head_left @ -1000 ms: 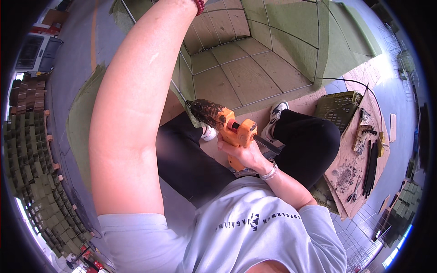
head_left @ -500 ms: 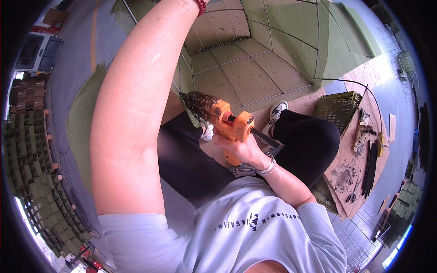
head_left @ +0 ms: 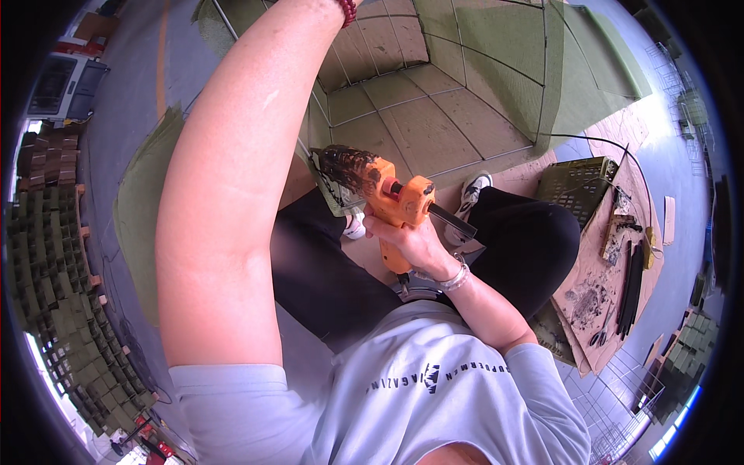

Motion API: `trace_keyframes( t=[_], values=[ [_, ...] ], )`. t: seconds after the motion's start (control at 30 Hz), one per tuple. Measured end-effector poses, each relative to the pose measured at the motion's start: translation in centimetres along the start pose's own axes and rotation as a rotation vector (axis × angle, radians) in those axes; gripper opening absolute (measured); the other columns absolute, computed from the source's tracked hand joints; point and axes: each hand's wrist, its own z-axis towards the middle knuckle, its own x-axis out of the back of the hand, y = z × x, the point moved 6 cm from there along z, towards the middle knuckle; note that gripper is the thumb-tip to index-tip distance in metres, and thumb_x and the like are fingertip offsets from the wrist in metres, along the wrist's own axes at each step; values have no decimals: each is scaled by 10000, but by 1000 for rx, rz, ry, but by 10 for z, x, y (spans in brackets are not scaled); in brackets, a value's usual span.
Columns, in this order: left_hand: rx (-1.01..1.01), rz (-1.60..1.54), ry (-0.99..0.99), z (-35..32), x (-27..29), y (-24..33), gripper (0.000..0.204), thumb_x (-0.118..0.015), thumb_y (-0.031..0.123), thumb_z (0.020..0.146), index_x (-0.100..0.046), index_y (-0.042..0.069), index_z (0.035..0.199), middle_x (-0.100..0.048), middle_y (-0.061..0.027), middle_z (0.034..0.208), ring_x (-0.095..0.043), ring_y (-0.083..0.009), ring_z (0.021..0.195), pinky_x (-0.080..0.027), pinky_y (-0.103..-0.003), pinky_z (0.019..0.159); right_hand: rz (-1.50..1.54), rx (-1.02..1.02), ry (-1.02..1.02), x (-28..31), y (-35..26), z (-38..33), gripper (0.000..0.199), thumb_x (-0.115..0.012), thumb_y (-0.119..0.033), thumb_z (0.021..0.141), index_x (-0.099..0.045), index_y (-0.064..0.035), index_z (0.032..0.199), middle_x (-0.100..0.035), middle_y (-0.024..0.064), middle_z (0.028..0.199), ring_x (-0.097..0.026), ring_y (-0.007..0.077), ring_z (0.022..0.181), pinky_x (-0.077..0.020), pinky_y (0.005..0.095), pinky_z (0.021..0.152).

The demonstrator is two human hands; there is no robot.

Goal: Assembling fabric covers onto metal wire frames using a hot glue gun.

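My right hand (head_left: 418, 246) is closed around the grip of an orange hot glue gun (head_left: 397, 203). Dark residue coats its nozzle end, which points up and left toward the rods of a metal wire frame (head_left: 434, 94). A black glue stick (head_left: 456, 222) sticks out of the gun's back. Green mesh fabric (head_left: 496, 46) lines the frame, a box-like cage between and beyond my feet. My left arm (head_left: 232, 194) reaches far forward along the frame's left side. Beyond the red beaded bracelet (head_left: 346, 12), the left hand is cut off by the upper edge.
At right, an olive plastic crate (head_left: 573, 182) stands by a stained cardboard sheet (head_left: 577, 310) holding black glue sticks (head_left: 630, 287) and scissors (head_left: 598, 335). A black cable (head_left: 597, 138) arcs above the crate. Stacked green pieces (head_left: 62, 302) line the far left.
The glue gun and my right hand have shifted very slightly, with the gun's grip tilting a little. My left arm has barely moved to the right.
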Motion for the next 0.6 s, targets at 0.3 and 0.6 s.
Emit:
trace_keyframes(
  t=[0.3, 0.6],
  values=[
    [4, 0, -9, 0, 1, 1, 772, -688, 218, 791, -298, 8, 1424, -450, -176, 1365, -421, -316, 1279, -272, -500, 1118, -79, 74, -11, -2, -6, -11, 152, -632, -112, 833, -546, -40, 937, -571, 9, 810, -585, 94, 741, -478, 254, 676],
    [-3, -18, -2, -1, 2, 2, 784, -688, 203, 783, -289, 10, 1430, -446, -173, 1369, -414, -315, 1285, -267, -502, 1120, -49, 5, -18, -2, -12, -6, 175, -651, -130, 826, -564, -42, 950, -586, 9, 823, -587, 93, 738, -479, 252, 675]
  ],
)
